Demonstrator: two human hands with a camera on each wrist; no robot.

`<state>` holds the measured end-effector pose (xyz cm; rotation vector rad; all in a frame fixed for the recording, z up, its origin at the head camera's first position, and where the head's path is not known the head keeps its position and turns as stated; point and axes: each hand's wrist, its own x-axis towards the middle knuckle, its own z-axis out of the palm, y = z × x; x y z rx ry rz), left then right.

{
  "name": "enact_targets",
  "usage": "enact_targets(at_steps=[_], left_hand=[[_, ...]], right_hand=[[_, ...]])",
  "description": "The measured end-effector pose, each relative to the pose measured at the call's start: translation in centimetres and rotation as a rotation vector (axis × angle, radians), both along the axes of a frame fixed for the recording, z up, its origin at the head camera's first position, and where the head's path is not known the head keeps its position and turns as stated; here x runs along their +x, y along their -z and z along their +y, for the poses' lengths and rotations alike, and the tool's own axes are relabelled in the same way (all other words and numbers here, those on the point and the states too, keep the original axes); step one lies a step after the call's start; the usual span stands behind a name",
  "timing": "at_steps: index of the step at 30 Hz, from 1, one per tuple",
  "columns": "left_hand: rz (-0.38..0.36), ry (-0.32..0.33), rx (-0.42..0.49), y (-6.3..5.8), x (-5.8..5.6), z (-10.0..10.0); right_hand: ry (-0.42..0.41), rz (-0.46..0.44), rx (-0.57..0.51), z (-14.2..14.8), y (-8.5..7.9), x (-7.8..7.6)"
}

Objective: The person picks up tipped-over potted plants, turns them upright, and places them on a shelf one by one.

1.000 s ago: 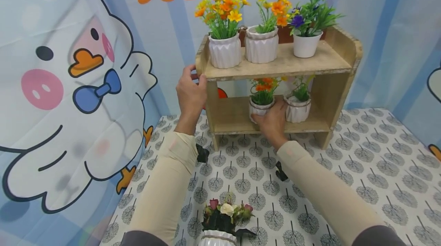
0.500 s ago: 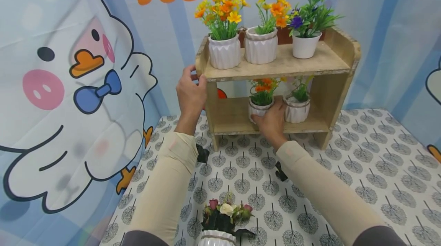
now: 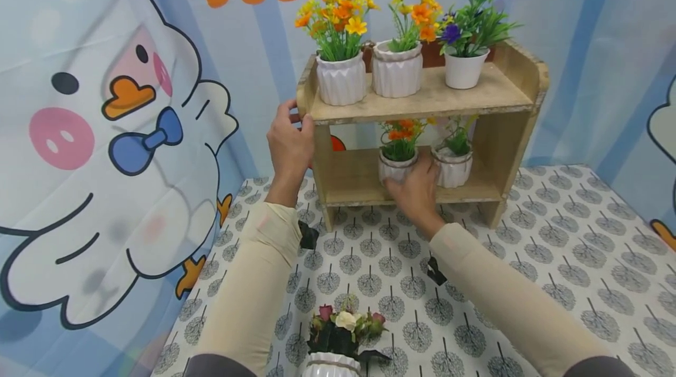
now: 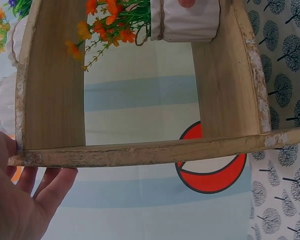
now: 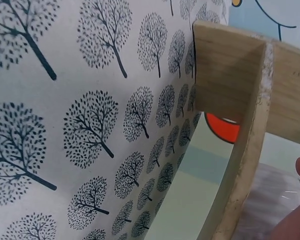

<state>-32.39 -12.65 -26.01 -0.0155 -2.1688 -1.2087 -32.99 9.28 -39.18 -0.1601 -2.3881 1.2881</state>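
Note:
A two-tier wooden shelf point(image 3: 348, 180) stands on the patterned cloth. My left hand point(image 3: 290, 148) grips its upper left side panel; in the left wrist view the thumb lies in front and the fingers point(image 4: 54, 189) behind the panel. On the lower tier, my right hand point(image 3: 418, 189) holds a white ribbed flower pot point(image 3: 392, 172) with orange flowers, thumb on its front left. The right hand's other fingers are mostly hidden between this pot and a second white pot point(image 3: 457, 171) with green leaves. In the right wrist view only part of the hand point(image 5: 295, 220) shows, by the pot.
On the upper tier are two ribbed pots point(image 3: 341, 80) point(image 3: 397, 71) with yellow and orange flowers and a smooth pot point(image 3: 465, 70) with purple flowers. A rose pot point(image 3: 331, 363) stands at the near edge. A duck-print backdrop point(image 3: 253, 66) hangs behind.
The head view has shifted slightly. My right wrist has moved a little to the right, while the hand stays at the pot. The left hand keeps its place on the shelf.

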Motion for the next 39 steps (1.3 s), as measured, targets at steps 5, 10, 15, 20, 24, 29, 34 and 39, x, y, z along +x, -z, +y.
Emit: enact_targets(at_steps=[5,10,15,20,24,29,34,39], left_hand=[[-0.004,-0.008,-0.002,-0.1,0.1,-0.1],[-0.008,-0.007,-0.001,-0.1,0.1,-0.1],[-0.009,-0.007,-0.005,-0.2,0.1,0.0],[-0.011,-0.001,-0.006,-0.2,0.2,0.0],[-0.018,-0.002,-0.004,-0.3,0.2,0.0],[-0.021,0.003,-0.002,-0.3,0.2,0.1],[-0.03,-0.001,-0.007,-0.2,0.1,0.2],[-0.032,-0.003,-0.003,-0.2,0.2,0.3]], right_hand=[[0.008,-0.02,-0.009,-0.1,-0.2,1.3],[-0.01,-0.043,-0.003,-0.5,-0.4,3.0],[-0.074,-0.152,-0.002,-1.0,-0.7,4.9],[-0.156,-0.227,-0.028,-1.5,-1.1,6.7],[-0.241,-0.273,-0.082,-1.8,-1.3,8.0],[-0.295,-0.352,-0.125,-2.0,-1.4,9.5],[-0.324,-0.423,-0.16,-2.3,-1.4,10.9],[-0.381,-0.487,-0.231,-2.6,-1.3,12.6]])
